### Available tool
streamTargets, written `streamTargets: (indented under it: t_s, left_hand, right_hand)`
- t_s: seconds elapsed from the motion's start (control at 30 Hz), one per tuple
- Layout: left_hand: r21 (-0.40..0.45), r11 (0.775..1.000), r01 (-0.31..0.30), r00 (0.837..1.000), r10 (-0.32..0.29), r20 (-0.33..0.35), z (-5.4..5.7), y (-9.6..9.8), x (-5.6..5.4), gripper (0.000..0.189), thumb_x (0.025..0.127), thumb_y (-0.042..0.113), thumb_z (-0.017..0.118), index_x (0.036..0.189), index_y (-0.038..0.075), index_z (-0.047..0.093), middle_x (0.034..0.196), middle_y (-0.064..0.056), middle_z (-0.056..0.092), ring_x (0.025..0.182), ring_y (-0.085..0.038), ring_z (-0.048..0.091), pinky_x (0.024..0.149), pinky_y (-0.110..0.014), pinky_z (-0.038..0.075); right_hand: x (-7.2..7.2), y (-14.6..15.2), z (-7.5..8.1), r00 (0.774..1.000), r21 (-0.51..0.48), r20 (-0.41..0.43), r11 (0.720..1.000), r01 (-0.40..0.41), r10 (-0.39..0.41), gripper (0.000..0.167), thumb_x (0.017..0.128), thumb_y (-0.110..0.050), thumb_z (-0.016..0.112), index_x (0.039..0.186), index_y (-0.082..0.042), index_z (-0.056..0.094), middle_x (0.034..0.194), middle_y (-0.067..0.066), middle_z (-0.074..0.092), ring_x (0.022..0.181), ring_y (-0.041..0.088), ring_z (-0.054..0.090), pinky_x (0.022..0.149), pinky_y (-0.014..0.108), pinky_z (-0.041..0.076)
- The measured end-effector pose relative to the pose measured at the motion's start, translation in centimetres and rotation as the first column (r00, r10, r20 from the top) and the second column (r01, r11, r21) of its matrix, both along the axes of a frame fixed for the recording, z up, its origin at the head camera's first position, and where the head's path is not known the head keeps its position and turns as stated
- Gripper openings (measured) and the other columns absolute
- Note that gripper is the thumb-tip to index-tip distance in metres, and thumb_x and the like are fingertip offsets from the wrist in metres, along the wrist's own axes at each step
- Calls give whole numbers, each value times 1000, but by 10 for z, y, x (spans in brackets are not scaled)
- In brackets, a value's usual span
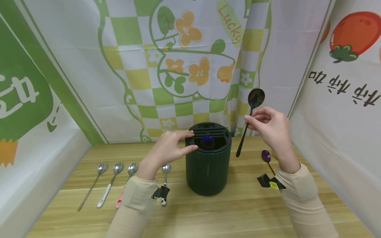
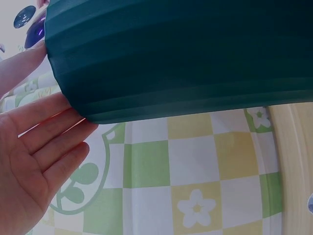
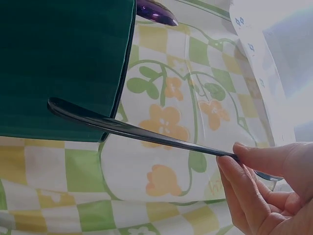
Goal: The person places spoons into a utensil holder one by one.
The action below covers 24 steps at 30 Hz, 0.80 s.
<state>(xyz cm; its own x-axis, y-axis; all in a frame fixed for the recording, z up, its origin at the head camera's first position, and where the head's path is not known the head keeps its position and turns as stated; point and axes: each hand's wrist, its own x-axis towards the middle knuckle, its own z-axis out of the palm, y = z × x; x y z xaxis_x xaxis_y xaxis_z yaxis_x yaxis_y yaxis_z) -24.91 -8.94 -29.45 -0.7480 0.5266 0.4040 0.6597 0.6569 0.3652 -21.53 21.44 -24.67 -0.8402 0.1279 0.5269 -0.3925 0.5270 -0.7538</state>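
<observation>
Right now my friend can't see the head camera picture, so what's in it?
A person's right hand pinches a black spoon, bowl up, beside a dark green holder with a purple spoon inside, while the left hand touches the holder's top. Silver-bowled spoons lie on the wooden table to the left.

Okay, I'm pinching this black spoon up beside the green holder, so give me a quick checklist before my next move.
Assuming the spoon probably goes into the holder next:
1. Black spoon pinched in right hand: ok.
2. Bowl up, handle pointing down: ok.
3. Green holder upright on the table: ok.
4. Left hand at the holder's rim: ok.
5. Handle above the opening: not ok; it is off to the holder's right.
6. Room inside: cannot tell; a purple spoon is in there and the bottom is hidden.
</observation>
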Motion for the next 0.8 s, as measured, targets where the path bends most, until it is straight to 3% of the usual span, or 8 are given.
streamTargets:
  t_s: [0.5,0.8]
  left_hand:
    - [-1,1000,-5,1000,5,1,-1,0,0,53,87,50,63,127,14,62,129,0,61,116,-19,60,97,-40,48]
    - [0,1000,0,1000,0,-2,-1,0,0,54,86,49,64,127,14,62,128,0,62,117,-19,59,98,-39,48]
  right_hand:
    - [-5,-5,13,999,-43,-43,999,-18,16,33,84,-28,72,97,1,65,79,-7,69,66,1,68,62,20,56]
    - [-5,-10,21,997,-77,-66,997,-30,25,30,83,-24,74,96,2,66,78,-6,69,65,1,67,62,21,56]
